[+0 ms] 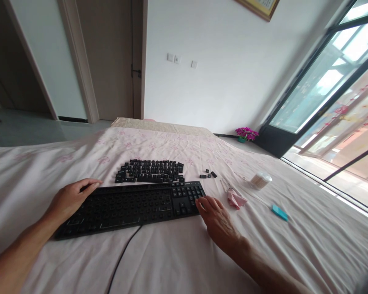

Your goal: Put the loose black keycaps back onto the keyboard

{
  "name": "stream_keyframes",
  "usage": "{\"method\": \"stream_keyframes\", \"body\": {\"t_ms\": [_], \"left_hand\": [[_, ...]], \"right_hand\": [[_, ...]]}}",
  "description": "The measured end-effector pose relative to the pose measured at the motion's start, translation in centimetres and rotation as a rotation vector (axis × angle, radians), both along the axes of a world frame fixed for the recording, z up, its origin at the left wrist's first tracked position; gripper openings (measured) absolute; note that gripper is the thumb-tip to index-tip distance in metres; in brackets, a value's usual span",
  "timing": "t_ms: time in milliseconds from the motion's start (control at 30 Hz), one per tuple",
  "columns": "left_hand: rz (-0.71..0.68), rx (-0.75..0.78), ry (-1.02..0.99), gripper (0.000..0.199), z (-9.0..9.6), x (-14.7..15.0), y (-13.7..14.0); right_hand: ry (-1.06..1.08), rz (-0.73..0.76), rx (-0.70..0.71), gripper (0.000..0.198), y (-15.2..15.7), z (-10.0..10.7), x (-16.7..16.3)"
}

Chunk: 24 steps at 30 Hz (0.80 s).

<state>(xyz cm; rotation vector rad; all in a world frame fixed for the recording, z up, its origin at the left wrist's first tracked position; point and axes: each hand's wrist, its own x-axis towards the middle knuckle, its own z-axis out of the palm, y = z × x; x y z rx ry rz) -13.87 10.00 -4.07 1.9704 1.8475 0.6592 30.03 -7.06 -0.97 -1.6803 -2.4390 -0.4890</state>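
Observation:
A black keyboard (131, 206) lies slightly aslant on the pink bedsheet. Most of its main section is bare of keycaps, while the number pad at its right end still carries keys. My left hand (75, 198) grips the keyboard's upper left corner, thumb and forefinger close together at the edge. At the opposite end, the curled fingers of my right hand (216, 216) hold the right edge beside the number pad; the fingertips are partly hidden. Loose black keycaps (155, 170) are laid out in rows just behind the keyboard. Several more small keycaps (203, 176) sit apart to their right.
Right of the keyboard are a crumpled pink cloth (235, 199), a clear tub of cotton swabs (260, 180), and a teal object (279, 212). A black cable (124, 253) runs toward me over the wrinkled bedsheet (171, 261). Purple flowers (247, 133) stand beyond the bed.

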Motion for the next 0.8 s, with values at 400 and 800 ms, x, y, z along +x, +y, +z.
{"method": "stream_keyframes", "body": {"t_ms": [400, 800], "left_hand": [[-0.026, 0.004, -0.045, 0.043, -0.6, -0.3, 0.5], [0.016, -0.070, -0.069, 0.043, -0.1, 0.1, 0.2]], "right_hand": [[0.273, -0.311, 0.018, 0.028, 8.7, 4.0, 6.6], [0.004, -0.589, -0.168, 0.011, 18.5, 2.4, 11.2]]}}
